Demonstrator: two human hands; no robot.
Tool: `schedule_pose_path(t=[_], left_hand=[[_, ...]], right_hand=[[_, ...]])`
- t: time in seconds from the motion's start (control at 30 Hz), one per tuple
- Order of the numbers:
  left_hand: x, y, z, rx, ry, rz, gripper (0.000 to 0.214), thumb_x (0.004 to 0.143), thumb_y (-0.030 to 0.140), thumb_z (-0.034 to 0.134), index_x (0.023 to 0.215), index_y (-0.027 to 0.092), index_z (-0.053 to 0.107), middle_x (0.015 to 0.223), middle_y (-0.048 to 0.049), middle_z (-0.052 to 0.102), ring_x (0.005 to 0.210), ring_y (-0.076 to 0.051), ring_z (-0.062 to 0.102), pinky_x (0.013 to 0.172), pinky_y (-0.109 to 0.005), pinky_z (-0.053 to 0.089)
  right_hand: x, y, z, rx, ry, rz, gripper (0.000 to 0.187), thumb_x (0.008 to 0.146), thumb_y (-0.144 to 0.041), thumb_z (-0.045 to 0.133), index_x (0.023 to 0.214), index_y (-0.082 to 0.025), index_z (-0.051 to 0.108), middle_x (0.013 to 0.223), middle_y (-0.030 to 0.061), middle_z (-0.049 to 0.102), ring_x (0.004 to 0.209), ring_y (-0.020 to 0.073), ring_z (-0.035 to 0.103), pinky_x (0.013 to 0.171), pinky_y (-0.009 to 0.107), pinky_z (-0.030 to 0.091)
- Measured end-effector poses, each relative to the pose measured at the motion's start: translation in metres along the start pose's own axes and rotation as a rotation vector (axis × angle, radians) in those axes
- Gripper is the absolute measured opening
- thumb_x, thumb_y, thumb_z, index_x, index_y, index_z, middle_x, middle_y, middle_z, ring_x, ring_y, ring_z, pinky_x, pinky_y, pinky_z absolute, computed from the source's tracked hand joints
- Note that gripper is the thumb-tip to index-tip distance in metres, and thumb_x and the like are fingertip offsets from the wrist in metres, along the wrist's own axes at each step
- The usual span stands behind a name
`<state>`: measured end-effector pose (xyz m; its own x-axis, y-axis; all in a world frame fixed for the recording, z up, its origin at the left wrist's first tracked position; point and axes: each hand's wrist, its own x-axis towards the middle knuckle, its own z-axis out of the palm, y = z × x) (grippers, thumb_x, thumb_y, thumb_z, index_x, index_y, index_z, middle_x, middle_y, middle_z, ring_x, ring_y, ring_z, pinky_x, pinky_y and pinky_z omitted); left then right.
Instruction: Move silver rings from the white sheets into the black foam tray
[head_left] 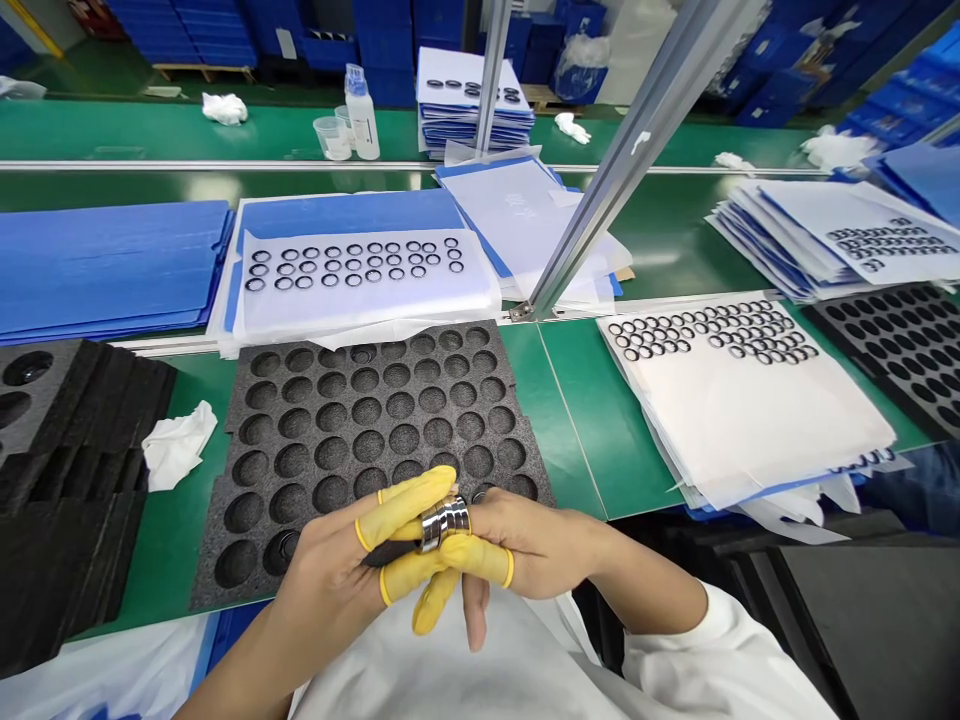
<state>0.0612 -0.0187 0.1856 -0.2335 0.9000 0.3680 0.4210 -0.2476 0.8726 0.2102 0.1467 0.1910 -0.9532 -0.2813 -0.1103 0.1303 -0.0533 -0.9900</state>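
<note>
Hands (pixel 431 545) come together low in the frame, both closed in a pinch around a stack of silver metal rings (pixel 445 524), held upright on edge just above the lower part of a black foam tray (pixel 259 410). The left hand (pixel 330 560) has yellow finger cots (pixel 409 505) on its fingers, and the right hand (pixel 540 545) wears them too; its cot-covered fingers press in from the other side. White sleeves (pixel 720 650) run back toward the bottom edge.

The tray, with rows of round pockets, lies on a green workbench (pixel 577 420). At centre top, dark rings sit in rows on a white sheet (pixel 352 310); more lie on a white sheet (pixel 750 420) at right. A stack of black foam trays (pixel 67 450) stands at left, beside a crumpled white cloth (pixel 178 445). Blue foam sheets (pixel 105 265) lie at upper left.
</note>
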Motion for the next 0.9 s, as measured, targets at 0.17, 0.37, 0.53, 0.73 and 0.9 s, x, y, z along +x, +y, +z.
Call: schedule_pose_path(t=[0.17, 0.37, 0.53, 0.73, 0.9], left_hand=[[0.007, 0.006, 0.0, -0.024, 0.02, -0.051, 0.05, 0.088, 0.024, 0.078, 0.137, 0.031, 0.068, 0.114, -0.0069, 0.082, 0.092, -0.023, 0.081, 0.074, -0.022, 0.067], [0.011, 0.005, 0.0, -0.029, 0.084, -0.065, 0.047, 0.083, 0.021, 0.083, 0.127, 0.033, 0.075, 0.098, -0.0017, 0.083, 0.076, -0.016, 0.079, 0.068, -0.018, 0.064], [0.015, 0.002, 0.004, -0.082, 0.139, -0.215, 0.037, 0.079, 0.026, 0.085, 0.116, 0.027, 0.081, 0.09, -0.0038, 0.084, 0.072, -0.017, 0.078, 0.068, -0.021, 0.065], [0.02, 0.003, 0.009, -0.245, 0.125, -0.269, 0.043, 0.077, 0.017, 0.085, 0.118, 0.03, 0.08, 0.099, -0.002, 0.084, 0.079, -0.018, 0.081, 0.075, -0.022, 0.067], [0.015, 0.0, 0.011, -0.261, 0.084, -0.253, 0.048, 0.079, 0.015, 0.084, 0.123, 0.033, 0.077, 0.12, -0.0029, 0.08, 0.098, -0.023, 0.08, 0.088, -0.028, 0.066]], right_hand=[[0.002, 0.003, 0.001, 0.232, -0.048, 0.06, 0.079, 0.093, -0.081, 0.035, 0.116, -0.009, 0.06, 0.064, 0.0082, 0.075, 0.064, 0.0171, 0.077, 0.059, 0.022, 0.055], [0.005, 0.006, 0.003, 0.507, -0.068, 0.105, 0.071, 0.093, -0.078, 0.045, 0.111, -0.011, 0.058, 0.077, 0.0117, 0.079, 0.065, 0.0181, 0.078, 0.063, 0.024, 0.059], [0.006, 0.004, 0.001, 0.616, -0.071, 0.046, 0.067, 0.092, -0.069, 0.061, 0.124, -0.01, 0.057, 0.092, 0.0136, 0.081, 0.061, 0.0156, 0.078, 0.06, 0.02, 0.057], [-0.007, -0.004, 0.004, 0.667, 0.076, 0.012, 0.062, 0.095, -0.062, 0.062, 0.128, -0.01, 0.056, 0.097, 0.0156, 0.081, 0.053, 0.0136, 0.074, 0.057, 0.02, 0.056], [-0.017, -0.003, 0.016, 0.624, 0.25, 0.026, 0.062, 0.095, -0.066, 0.058, 0.116, -0.008, 0.063, 0.1, 0.0184, 0.08, 0.057, 0.0142, 0.075, 0.057, 0.021, 0.056]])
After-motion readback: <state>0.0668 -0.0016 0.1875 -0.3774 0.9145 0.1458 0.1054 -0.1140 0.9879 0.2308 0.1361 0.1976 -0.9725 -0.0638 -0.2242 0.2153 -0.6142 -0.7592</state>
